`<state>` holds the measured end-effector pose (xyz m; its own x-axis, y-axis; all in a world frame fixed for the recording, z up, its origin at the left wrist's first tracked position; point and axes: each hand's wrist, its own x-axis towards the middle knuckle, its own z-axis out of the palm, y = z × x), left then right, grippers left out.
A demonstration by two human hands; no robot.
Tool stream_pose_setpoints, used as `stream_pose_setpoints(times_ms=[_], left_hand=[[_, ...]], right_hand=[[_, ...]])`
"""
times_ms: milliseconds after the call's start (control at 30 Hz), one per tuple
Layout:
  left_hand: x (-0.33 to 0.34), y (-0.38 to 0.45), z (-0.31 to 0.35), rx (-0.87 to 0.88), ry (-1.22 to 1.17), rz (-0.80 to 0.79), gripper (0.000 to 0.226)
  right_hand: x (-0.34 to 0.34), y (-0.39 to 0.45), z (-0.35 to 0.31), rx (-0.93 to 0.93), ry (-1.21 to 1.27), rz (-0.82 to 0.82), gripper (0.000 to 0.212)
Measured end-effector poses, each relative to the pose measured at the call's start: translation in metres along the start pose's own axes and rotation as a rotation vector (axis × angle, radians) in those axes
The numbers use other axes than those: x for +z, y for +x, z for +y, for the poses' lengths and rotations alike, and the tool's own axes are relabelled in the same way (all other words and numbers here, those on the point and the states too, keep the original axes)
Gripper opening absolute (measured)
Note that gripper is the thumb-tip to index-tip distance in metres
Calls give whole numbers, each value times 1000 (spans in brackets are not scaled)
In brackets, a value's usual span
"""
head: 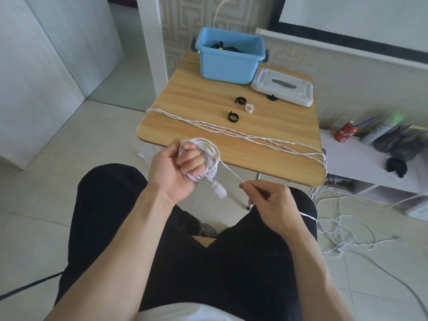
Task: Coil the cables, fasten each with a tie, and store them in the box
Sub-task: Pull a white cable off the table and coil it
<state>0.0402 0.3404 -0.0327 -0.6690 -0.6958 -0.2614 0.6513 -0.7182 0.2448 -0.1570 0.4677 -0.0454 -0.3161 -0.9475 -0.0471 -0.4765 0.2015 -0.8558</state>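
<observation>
White cable [243,135] half-coiled: left hand [176,167] clenched round loops above lap, plug dangling below. Right hand [269,200] pinches taut strand running up-left to coil (nearer feeder for next wrap, likely). Slack trails across table [185,93], ties waiting.

Left hand [176,169] raised with fingers curled tight, right hand [266,202] lower, thumb and forefinger pinched together

Blurred white plug [219,191] under coil [206,158]
</observation>
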Motion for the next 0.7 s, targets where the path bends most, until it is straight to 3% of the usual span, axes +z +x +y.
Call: stream_pose_setpoints(times_ms=[100, 267, 367, 433, 533, 633, 700], left_hand=[[0, 2, 0, 178, -38, 151, 42], [1, 6, -9, 351, 150, 337, 27], [-6, 14, -22, 427, 491, 394, 20], [-11, 16, -28, 430, 933, 359, 21], [-7, 11, -34, 202, 1499, 253, 42], [1, 0, -37, -150, 1618, 101, 37], [1, -2, -37, -343, 1654, 27, 48]], right_hand=[[0, -3, 4, 35, -84, -72, 16], [10, -8, 1, 18, -211, -260, 25], [18, -11, -10, -30, -234, -312, 19], [21, -10, -15, -80, -238, -288, 18], [17, -6, -19, -113, -211, -190, 14], [10, -1, -21, -105, -187, -113, 5], [6, 3, -21, -81, -145, -69, 9]])
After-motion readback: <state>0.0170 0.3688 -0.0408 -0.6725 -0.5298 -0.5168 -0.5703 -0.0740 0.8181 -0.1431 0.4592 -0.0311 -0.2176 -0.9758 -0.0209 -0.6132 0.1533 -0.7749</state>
